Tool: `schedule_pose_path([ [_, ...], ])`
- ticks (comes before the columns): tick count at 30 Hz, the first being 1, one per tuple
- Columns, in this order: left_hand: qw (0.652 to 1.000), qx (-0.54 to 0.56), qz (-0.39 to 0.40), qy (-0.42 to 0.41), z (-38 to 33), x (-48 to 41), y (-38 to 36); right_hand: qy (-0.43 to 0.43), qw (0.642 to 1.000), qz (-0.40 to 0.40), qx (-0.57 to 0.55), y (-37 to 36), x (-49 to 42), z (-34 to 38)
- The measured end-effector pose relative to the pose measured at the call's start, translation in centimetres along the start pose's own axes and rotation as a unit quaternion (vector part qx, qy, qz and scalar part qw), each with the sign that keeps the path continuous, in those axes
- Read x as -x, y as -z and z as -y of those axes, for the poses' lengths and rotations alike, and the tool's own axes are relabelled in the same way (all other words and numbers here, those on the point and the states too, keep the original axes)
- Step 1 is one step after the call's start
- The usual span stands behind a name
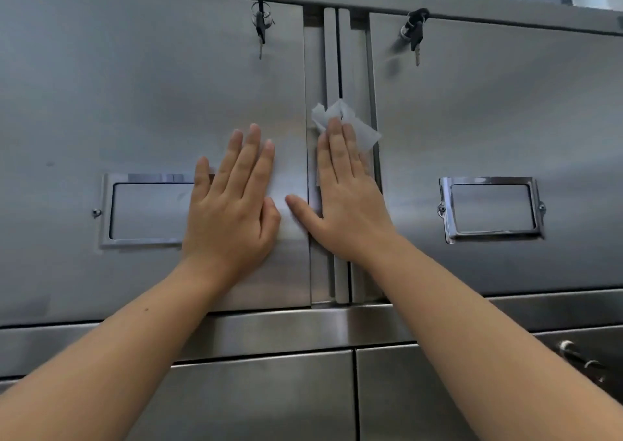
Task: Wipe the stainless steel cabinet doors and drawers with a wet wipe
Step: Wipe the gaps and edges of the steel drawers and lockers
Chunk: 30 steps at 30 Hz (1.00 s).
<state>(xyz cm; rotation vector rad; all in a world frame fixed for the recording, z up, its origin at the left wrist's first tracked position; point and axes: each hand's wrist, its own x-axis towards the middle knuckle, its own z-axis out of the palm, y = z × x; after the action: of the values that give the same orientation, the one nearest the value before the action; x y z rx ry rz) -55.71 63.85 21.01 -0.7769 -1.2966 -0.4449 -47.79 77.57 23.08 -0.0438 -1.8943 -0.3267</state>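
The job looks mid-course. The right hand (pixel 347 201), fingers straight and close together, presses the wet wipe (pixel 365 134) onto the centre post (pixel 332 53), and the wipe's crumpled edge shows at 12 o'clock of the fingertips. The left hand (pixel 232 201), at 9 o'clock of it, lies flat and slightly spread on the left door (pixel 135 103), while the lower fronts (pixel 263 397) at 6 o'clock seem still to do. I count one wipe, two hands, two upper doors including the right door (pixel 505 120), two key bunches (pixel 260 26) near 12 o'clock, two label frames (pixel 490 208) and two lower fronts.
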Motion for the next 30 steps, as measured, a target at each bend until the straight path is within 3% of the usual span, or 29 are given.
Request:
schedule_pose_path([
  [18,0.993,0.02,0.114,-0.013,-2.6,4.9,0.6,-0.023,0.998,0.034,-0.049,-2.6,11.2,2.9],
  [30,0.984,0.052,0.151,0.074,-6.1,8.1,1.2,-0.037,0.998,0.003,-0.045,-3.1,14.3,3.9],
])
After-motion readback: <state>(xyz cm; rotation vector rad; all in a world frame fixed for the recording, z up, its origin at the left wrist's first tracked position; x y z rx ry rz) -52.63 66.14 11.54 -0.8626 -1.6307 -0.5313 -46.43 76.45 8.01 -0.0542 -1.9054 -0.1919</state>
